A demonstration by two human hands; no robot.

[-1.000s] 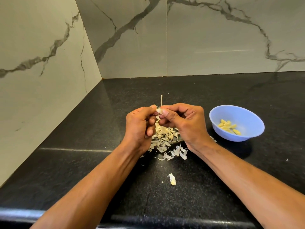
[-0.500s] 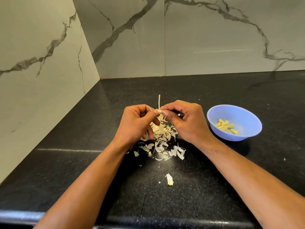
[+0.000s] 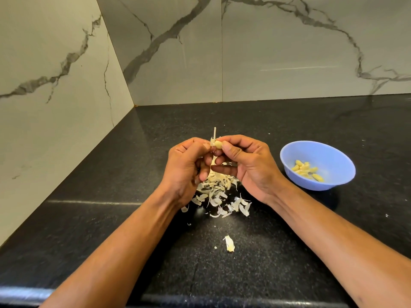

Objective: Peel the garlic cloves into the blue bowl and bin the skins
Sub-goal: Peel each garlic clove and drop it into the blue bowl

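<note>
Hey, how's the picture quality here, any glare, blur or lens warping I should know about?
Head view: sharp, with no obvious motion blur on the hands; wide-angle bending shows in the bowed counter edge; a thin glare streak crosses the black counter and another the marble wall; the blue bowl casts a soft shadow toward the camera.

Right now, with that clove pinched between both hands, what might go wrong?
The garlic clove, pinched at the fingertips of the left hand and right hand, sits above the skins pile, not the blue bowl; a slip would likely drop it among the peels. Loose skins already lie scattered on the black counter, like the stray piece, so some could be missed when binning.
</note>
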